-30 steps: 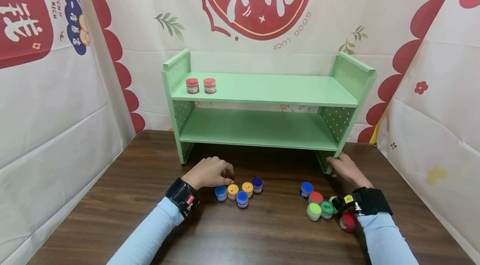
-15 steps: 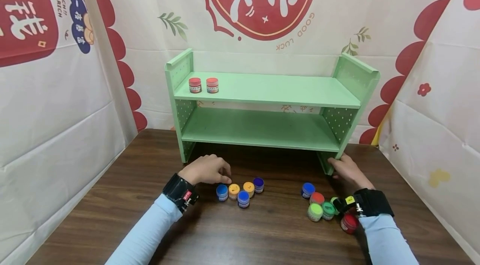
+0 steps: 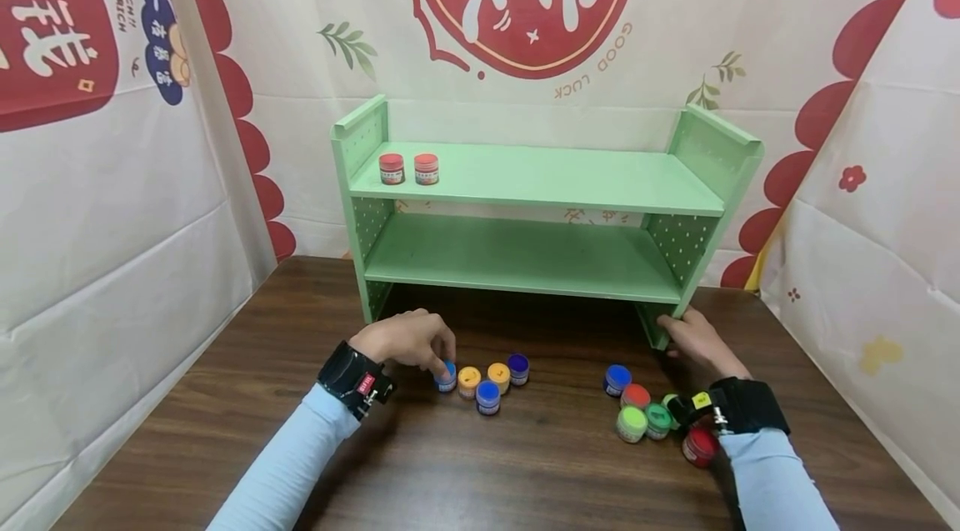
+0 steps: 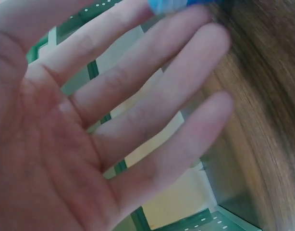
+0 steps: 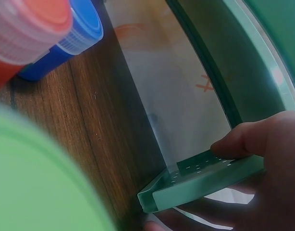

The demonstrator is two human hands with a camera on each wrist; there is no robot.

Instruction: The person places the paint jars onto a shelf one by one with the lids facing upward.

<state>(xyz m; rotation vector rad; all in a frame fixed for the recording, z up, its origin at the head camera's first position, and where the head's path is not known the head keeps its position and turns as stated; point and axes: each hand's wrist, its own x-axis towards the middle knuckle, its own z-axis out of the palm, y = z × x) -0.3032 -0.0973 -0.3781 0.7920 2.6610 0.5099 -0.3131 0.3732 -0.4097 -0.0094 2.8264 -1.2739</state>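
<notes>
My left hand [image 3: 408, 339] pinches a small blue-lidded paint jar [image 3: 447, 378] standing at the left end of a group on the table. In the left wrist view, that blue jar [image 4: 169, 5] shows only at the top edge by the fingertips; the thumb's tip is out of frame. Beside it stand two yellow-lidded jars [image 3: 469, 382], a blue one [image 3: 487, 398] and a dark blue one [image 3: 518, 368]. My right hand [image 3: 699, 339] grips the lower right side panel of the green two-tier shelf [image 3: 525, 256], thumb on the inner face in the right wrist view.
Two red-lidded jars [image 3: 392, 169] sit at the left of the upper tier. Near my right wrist stand several jars, among them a blue one [image 3: 617, 380], a light green one [image 3: 632, 424] and a red one [image 3: 700, 446]. A printed cloth [image 3: 285, 139] hangs behind the wooden table [image 3: 480, 481].
My left hand has shifted slightly left and down onto the blue-lidded jar, from above the gap beside the yellow one. The right hand keeps its grip on the shelf.
</notes>
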